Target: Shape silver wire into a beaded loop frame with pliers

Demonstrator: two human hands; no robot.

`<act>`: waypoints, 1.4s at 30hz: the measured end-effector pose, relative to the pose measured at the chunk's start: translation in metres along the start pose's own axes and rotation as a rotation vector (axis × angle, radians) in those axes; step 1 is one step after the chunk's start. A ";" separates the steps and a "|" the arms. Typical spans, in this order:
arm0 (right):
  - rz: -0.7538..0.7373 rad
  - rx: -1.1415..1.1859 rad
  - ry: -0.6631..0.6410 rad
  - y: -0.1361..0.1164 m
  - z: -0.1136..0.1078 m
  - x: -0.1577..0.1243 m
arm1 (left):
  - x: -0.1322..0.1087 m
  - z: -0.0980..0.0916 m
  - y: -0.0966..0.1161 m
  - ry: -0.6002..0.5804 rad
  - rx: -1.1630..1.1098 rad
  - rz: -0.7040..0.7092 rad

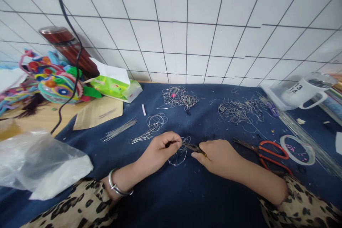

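Observation:
My left hand is closed in a pinch on a looped wire piece that lies on the blue cloth. My right hand is closed around small dark pliers, whose tip meets the wire beside my left fingers. A silver bangle sits on my left wrist. Both sleeves have a leopard print.
Finished wire shapes, a round wire loop, bundles of straight wires and a tangle of wire scraps lie further back. Red-handled scissors and a bead dish are right. A white mug, tissue pack, plastic bag and colourful craft pile surround.

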State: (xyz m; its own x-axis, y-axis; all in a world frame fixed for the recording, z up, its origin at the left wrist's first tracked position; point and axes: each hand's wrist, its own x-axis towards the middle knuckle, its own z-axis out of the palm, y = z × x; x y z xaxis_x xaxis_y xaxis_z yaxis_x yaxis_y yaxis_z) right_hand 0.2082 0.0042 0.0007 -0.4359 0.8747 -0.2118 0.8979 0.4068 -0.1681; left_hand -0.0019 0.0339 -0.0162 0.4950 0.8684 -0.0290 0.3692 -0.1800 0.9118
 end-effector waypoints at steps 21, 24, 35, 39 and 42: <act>-0.042 -0.305 0.360 -0.002 0.001 -0.002 | 0.005 -0.004 -0.002 -0.164 -0.053 -0.112; -0.063 -0.298 0.367 -0.002 0.002 -0.001 | 0.006 -0.004 -0.001 -0.196 -0.064 -0.133; -0.084 -0.274 0.301 0.002 0.002 0.002 | 0.008 -0.007 0.001 -0.241 -0.145 -0.190; -0.079 -0.251 0.274 0.004 0.003 0.004 | 0.008 -0.008 0.002 -0.250 -0.178 -0.203; -0.074 -0.229 0.256 0.005 0.004 0.005 | 0.008 -0.008 0.001 -0.249 -0.228 -0.214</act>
State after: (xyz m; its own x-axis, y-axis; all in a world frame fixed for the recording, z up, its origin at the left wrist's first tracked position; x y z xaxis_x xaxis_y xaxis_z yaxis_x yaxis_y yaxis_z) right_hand 0.2099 0.0093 -0.0051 -0.4966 0.8668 0.0464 0.8677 0.4943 0.0524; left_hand -0.0041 0.0440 -0.0120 0.6115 0.7316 -0.3013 0.3143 0.1248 0.9411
